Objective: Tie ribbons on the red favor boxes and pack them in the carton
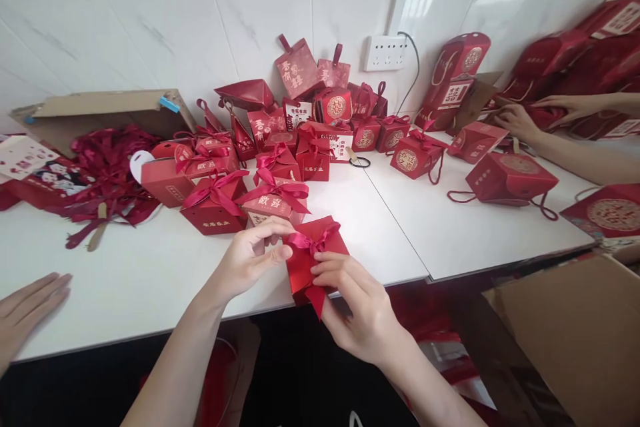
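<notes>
A small red gift box [300, 268] with a bright red ribbon bow [316, 240] on top sits at the front edge of the white table. My left hand [250, 257] is at the box's left side, thumb and fingers apart, fingertips by the bow's left loop. From the right, my right hand [353, 300] has its fingers bent over the bow and front of the box, closed on the ribbon. One ribbon tail hangs down beside its thumb. Just behind stand a pink-red box with a bow [275, 203] and a darker red box with a bow [213, 210].
Several red gift boxes [315, 157] crowd toward the tiled wall. An open cardboard box [115, 113] with a heap of ribbons [113, 160] stands left. Another person's hand [33, 313] rests at far left; a co-worker's hands [520, 123] handle red packaging at right. A carton [575, 313] stands lower right.
</notes>
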Action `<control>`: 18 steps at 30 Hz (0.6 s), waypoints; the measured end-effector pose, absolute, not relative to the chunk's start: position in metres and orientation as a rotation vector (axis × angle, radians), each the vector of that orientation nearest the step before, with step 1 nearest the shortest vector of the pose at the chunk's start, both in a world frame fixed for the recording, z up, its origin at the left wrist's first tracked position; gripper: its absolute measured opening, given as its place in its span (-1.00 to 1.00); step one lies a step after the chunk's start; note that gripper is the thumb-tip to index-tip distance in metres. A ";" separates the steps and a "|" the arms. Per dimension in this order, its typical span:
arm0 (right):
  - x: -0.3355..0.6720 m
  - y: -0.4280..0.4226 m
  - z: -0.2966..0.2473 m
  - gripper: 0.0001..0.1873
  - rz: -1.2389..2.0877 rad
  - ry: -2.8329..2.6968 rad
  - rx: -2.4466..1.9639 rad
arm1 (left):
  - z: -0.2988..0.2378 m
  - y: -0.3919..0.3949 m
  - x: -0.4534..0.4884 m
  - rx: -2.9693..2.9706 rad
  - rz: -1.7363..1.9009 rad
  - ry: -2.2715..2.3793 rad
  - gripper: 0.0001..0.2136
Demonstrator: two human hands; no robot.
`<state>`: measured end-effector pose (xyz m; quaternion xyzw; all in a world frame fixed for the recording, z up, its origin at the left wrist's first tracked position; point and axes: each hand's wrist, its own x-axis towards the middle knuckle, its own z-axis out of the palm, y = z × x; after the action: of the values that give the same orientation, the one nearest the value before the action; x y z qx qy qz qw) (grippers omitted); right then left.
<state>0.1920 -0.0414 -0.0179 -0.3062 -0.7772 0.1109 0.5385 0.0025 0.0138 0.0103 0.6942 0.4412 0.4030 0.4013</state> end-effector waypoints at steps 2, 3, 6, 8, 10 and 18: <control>0.191 -0.041 -0.017 -0.80 0.268 -1.842 -0.729 | 0.013 0.014 0.003 1.764 1.014 1.171 -0.76; 0.191 -0.041 -0.017 -0.80 0.266 -1.841 -0.726 | 0.014 0.013 0.004 1.770 1.007 1.196 -0.77; 0.190 -0.042 -0.015 -0.81 0.264 -1.849 -0.734 | 0.018 0.012 0.003 1.745 0.993 1.212 -0.81; 0.190 -0.042 -0.014 -0.83 0.277 -1.856 -0.754 | 0.021 0.010 0.004 1.673 0.969 1.193 -0.82; 0.191 -0.042 -0.013 -0.84 0.291 -1.866 -0.761 | 0.023 0.008 0.005 1.582 0.926 1.158 -0.83; 0.198 -0.039 -0.017 -0.83 0.269 -1.922 -0.644 | 0.014 0.008 0.009 1.264 0.949 0.941 -0.80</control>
<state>0.1977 -0.0387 -0.0167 -0.2688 -0.8020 0.1122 0.5215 0.0091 0.0079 0.0140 0.5466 0.4071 0.4103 0.6059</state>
